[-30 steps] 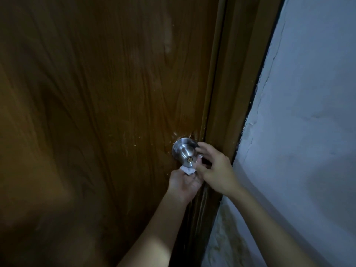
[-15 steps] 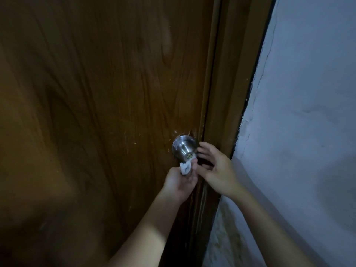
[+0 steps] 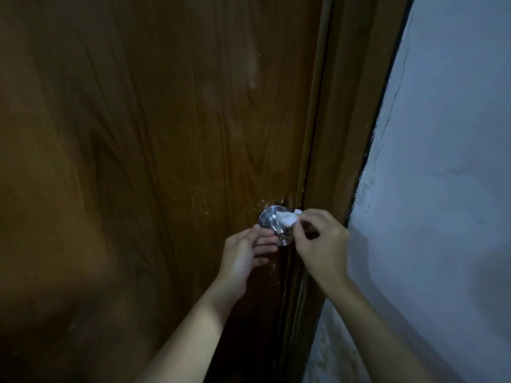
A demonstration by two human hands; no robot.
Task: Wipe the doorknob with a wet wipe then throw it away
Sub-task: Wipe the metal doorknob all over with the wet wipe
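- Pretty dim shot, head cam looking down at a brown wood door with a round metal knob near its right edge.
- Right hand has a white wipe pinched between thumb and fingers, so that hand is closed on it.
- The wipe is scrunched up and pressed on the upper right side of the knob, touching the metal.
- Left hand sits just below and left of the knob, fingers loosely spread and pointing right, fingertips right at the knob's underside. Holding nothing as far as I can see; can't say for sure whether the fingertips actually touch the knob.
- The knob's front face, with a small keyhole in it, shows between the two hands.
- Right of the door there's the wooden frame, then a pale wall with a cracked edge along the frame.
- Both forearms come up from the bottom of the shot, bare, no sleeves visible.
- The knob sits on a round plate that lies flat against the door.
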